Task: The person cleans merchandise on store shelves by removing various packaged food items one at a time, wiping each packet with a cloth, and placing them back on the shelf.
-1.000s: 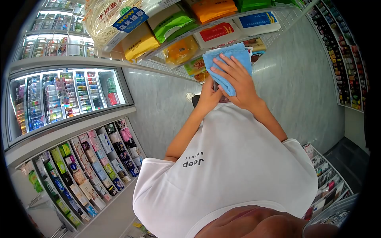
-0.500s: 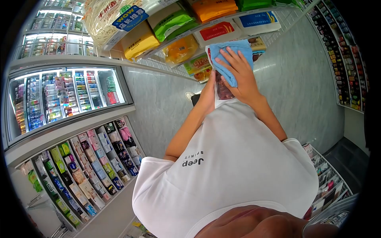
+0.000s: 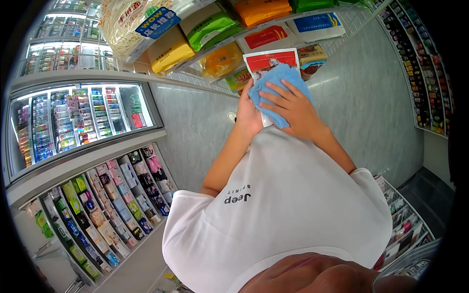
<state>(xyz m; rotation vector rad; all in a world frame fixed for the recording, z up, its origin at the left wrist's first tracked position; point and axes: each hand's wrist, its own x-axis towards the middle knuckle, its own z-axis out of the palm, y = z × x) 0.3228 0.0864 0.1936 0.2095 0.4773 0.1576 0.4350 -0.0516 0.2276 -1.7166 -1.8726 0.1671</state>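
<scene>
My left hand [image 3: 248,115] grips the left edge of a flat red-and-white food packet [image 3: 268,59], held up in front of my chest. Its red top edge shows, while the cloth hides most of its face. My right hand [image 3: 296,111] lies over a light blue cloth [image 3: 279,78], fingers spread a little, pressing it against the packet. The lower end of the cloth hangs close to my white shirt [image 3: 288,195]. My left thumb and fingertips are partly hidden behind the packet and cloth.
Just ahead stands a wire shelf with a noodle bag [image 3: 124,29], a yellow packet [image 3: 171,52] and a green packet [image 3: 212,30]. On the left are a lit drinks cooler [image 3: 83,119] and a rack of small goods [image 3: 105,210]. Bottle shelves [image 3: 420,68] line the right.
My right hand has slid the cloth down the packet towards my chest, uncovering the red top. The packet's top has shifted slightly left. My left hand still holds its edge.
</scene>
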